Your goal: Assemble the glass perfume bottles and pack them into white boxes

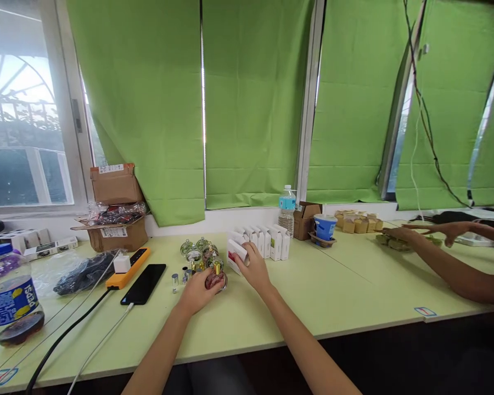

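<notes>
My left hand [196,292] is closed around a small round perfume bottle [212,280] with dark reddish contents and a gold neck, low over the table. My right hand [255,269] grips a small white carton [235,252] with a red-pink patch, tilted slightly, just right of the bottle. Behind my left hand stands a cluster of round glass bottles [188,248], some greenish. Small silver caps [175,282] stand to its left. Past the carton, several white boxes [276,243] stand upright in a row.
To the left lie a black phone [144,284], an orange power strip [132,267] with cables, and a Pepsi bottle [14,302]. Cardboard boxes [117,233], a water bottle [287,206] and a blue cup [324,226] stand along the back. Another person's hands [409,237] work at right.
</notes>
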A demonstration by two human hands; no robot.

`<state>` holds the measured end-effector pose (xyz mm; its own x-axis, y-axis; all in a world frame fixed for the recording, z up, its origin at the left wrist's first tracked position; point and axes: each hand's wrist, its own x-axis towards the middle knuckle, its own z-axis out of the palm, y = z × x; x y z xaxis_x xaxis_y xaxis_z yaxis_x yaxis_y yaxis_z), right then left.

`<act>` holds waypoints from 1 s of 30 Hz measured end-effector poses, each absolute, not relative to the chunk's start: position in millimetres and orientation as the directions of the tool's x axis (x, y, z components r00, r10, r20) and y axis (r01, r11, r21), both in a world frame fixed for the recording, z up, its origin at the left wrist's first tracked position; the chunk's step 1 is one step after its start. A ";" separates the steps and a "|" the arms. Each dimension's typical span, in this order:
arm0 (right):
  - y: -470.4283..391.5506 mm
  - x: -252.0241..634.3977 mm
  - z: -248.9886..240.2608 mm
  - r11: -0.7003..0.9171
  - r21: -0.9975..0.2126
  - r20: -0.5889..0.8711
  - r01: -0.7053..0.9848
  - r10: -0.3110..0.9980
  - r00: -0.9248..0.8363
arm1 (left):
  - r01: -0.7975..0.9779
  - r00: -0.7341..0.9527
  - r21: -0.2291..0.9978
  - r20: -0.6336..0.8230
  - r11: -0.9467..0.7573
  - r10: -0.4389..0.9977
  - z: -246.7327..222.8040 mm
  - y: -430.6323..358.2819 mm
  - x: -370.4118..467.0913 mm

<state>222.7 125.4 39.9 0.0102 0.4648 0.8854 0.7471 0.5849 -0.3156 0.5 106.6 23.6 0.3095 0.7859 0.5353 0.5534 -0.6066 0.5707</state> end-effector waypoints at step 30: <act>102.2 211.6 17.2 0.717 -0.294 0.770 0.632 0.569 -0.288 | 0.544 -0.004 0.596 0.706 -0.591 0.708 31.0 99.8 -1.9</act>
<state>211.6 102.2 17.2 -0.2884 0.5693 0.7699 0.6318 0.7173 -0.2938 -1.9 99.8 31.0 -0.0040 0.7079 0.7063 0.5439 -0.5912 0.5956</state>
